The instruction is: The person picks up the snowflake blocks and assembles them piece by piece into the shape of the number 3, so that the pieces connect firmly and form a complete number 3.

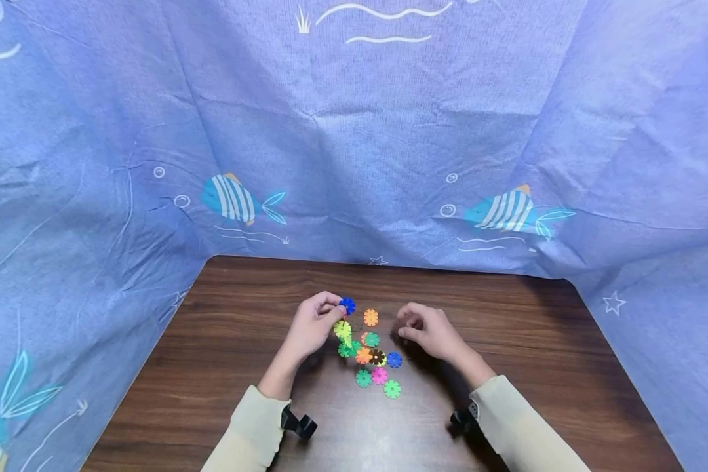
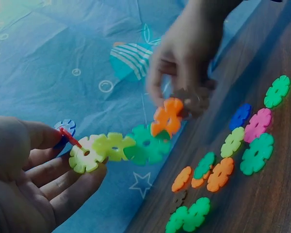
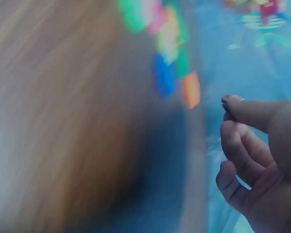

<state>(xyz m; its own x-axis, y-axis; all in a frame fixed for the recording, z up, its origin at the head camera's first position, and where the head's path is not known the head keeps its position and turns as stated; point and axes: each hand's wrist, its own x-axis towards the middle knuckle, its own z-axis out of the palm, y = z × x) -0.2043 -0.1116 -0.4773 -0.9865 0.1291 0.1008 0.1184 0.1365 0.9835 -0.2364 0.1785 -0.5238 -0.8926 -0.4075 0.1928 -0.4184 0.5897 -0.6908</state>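
In the head view my left hand (image 1: 315, 324) holds a chain of notched plastic discs by its upper end, beside a blue disc (image 1: 347, 306). Below that come a red disc (image 2: 70, 137) seen edge-on, yellow discs (image 2: 87, 154), a green disc (image 2: 146, 144), an orange disc (image 2: 167, 118) and a dark brown disc (image 1: 377, 357). The chain hangs above the table. My right hand (image 1: 429, 330) is raised to the right of the chain, apart from it. Thumb and finger pinch a small dark piece (image 3: 226, 103) in the right wrist view; its full shape is hidden.
Loose discs lie on the wooden table (image 1: 212, 367), among them a pink disc (image 1: 379, 375), a blue disc (image 1: 394, 360), a light green disc (image 1: 392, 389) and an orange disc (image 1: 370, 318). A blue fish-print cloth (image 1: 360, 164) hangs behind the table's far edge.
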